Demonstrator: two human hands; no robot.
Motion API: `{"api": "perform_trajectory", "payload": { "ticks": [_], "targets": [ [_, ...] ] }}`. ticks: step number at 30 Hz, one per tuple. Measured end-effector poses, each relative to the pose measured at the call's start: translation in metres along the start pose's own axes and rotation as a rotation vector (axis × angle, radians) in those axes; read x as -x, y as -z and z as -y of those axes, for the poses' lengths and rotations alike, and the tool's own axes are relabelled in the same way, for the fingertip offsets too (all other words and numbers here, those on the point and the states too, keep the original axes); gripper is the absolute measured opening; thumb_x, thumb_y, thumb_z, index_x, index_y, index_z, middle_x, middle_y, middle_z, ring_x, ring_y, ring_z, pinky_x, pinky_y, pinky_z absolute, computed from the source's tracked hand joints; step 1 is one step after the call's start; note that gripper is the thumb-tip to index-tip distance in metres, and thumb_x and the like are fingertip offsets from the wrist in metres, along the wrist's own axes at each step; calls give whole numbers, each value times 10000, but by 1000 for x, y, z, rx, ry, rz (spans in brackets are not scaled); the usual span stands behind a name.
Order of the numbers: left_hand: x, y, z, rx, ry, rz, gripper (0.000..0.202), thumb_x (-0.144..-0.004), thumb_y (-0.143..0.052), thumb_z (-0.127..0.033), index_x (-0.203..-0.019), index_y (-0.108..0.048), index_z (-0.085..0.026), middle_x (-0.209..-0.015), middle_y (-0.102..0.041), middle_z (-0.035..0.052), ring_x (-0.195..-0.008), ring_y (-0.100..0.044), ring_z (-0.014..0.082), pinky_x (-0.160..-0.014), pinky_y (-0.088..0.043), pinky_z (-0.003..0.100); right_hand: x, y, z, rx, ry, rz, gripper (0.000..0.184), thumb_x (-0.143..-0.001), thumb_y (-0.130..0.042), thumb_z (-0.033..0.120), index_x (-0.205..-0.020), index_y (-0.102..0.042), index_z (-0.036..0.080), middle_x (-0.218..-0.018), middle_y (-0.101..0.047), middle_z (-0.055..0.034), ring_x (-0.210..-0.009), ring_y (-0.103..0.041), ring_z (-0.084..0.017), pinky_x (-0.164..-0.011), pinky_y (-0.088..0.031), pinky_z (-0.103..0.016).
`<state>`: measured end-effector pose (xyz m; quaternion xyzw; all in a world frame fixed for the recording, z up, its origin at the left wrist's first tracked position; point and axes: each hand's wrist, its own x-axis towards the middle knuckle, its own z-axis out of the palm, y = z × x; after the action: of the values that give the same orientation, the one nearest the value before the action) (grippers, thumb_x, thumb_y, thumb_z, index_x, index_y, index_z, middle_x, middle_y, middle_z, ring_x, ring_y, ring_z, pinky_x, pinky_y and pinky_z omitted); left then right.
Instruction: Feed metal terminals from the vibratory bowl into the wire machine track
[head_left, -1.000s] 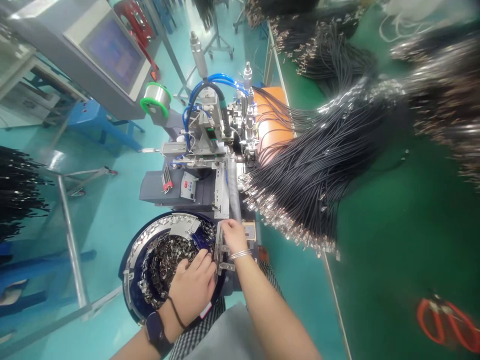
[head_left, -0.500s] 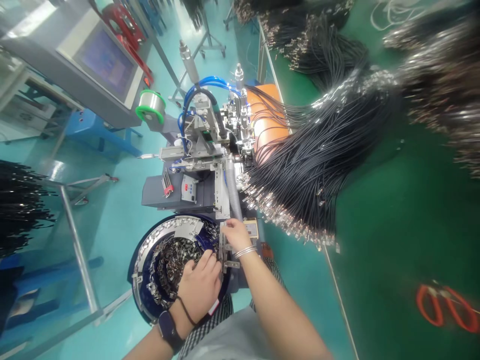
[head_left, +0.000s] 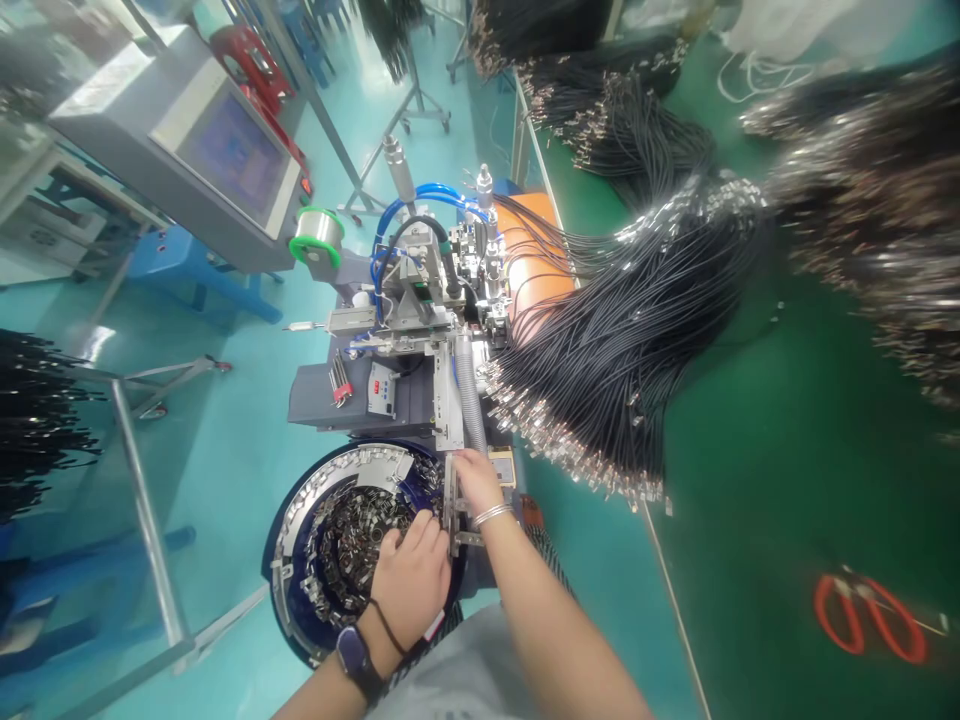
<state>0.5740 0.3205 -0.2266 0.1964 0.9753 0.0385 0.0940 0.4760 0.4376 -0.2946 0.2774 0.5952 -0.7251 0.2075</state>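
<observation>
My left hand (head_left: 412, 575) rests over the right front rim of a round vibratory bowl feeder (head_left: 283, 520), back of the hand up. Its fingers are loosely bent and partly apart, with nothing visible in them. Inside the bowl lies a heap of small metal connector shells (head_left: 358, 530). My right hand (head_left: 478, 482) is at the narrow metal feed rail (head_left: 451, 500) along the bowl's right side. Thumb and fingertips are drawn together at the rail's upper end; what they hold, if anything, is too small to tell.
Ahead stands a machine (head_left: 420, 290) with blue air hoses and a corrugated hose (head_left: 470, 390). A touchscreen (head_left: 236, 155) and wire spool (head_left: 316, 237) are left of it. Black cables (head_left: 615, 330) hang over the green table (head_left: 772, 480), where red-handled scissors (head_left: 874, 615) lie.
The view has shifted slightly, so the machine and bowl sit a little lower and further right. Both hands keep nearly the same places at the bowl and rail.
</observation>
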Motion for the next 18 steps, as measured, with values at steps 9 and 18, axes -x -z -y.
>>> {"api": "perform_trajectory", "payload": {
  "ticks": [9,18],
  "targets": [
    [-2,0,-3,18,27,-15,121,-842,-509,-189,-863,-628,-191,-1028,-665,69,-1167,-507,214,-890,-305,417,-4,3,3,-259,-216,103,301,-568,-709,388,-786,-730,181,-881,-708,-24,-779,-582,-147,-641,-378,-228],
    [-2,-1,-5,41,40,-30,140,-848,-501,-180,-847,-641,-184,-1044,-653,75,-1166,-496,215,-891,-314,404,-4,-7,15,-137,-243,-184,143,-537,-676,269,-626,-695,159,-633,-649,-1,-632,-532,-143,-569,-376,-247]
  ]
}}
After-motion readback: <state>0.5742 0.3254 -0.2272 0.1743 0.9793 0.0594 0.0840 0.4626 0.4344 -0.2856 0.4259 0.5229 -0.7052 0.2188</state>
